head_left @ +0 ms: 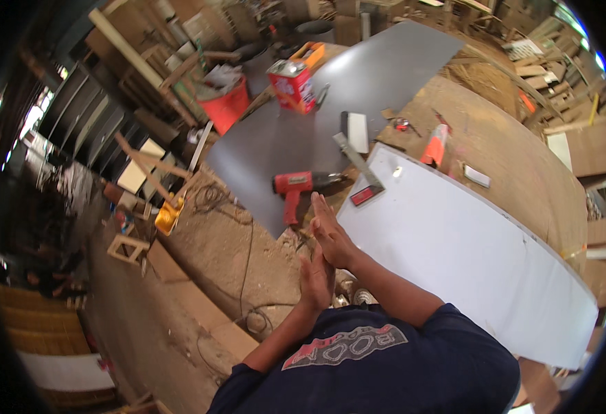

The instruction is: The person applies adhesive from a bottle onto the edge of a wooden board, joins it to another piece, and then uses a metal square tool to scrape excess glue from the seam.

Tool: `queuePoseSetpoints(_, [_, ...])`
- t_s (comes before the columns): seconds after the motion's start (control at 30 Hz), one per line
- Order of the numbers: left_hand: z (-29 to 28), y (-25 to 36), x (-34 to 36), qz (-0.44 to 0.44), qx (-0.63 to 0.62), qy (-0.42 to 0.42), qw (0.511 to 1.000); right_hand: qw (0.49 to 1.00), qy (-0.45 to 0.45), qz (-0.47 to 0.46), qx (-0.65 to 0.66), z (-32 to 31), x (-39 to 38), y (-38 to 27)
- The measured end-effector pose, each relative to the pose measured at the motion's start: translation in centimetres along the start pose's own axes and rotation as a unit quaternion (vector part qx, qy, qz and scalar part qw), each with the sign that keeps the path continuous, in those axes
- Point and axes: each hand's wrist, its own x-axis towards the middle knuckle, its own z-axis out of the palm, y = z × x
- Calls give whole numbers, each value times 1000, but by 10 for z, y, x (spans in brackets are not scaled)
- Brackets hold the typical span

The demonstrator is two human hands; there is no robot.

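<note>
My left hand [314, 279] and my right hand [333, 238] meet palm to palm in front of my body. Their fingers are stretched out, and I see no object between them. Just beyond the fingertips, a red heat gun [303, 182] lies on a dark grey glossy sheet [254, 155]. To the right, a steel try square with a red-marked end [367, 195] rests across the corner of a large white panel [454, 241]. A white-and-black block [356, 132] lies farther back on the grey sheet.
A red tin [292, 90] stands on the grey sheet. The wooden tabletop [510, 131] holds an orange-and-white tool [435, 145], a small white block [477, 176] and a tape measure [401, 124]. Cables [247, 255] trail at my left, near a yellow tool [169, 216]. Scrap wood surrounds the table.
</note>
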Motion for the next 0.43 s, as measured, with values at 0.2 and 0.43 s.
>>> queuePoseSetpoints(0.2, [27,-18,20,-11,22,29,999,999,-21,-29,37,-29,-72,-2])
queuePoseSetpoints(0.43, [29,-50,30,75,166,-170,968,957,28,71,280,-70,-88,-9])
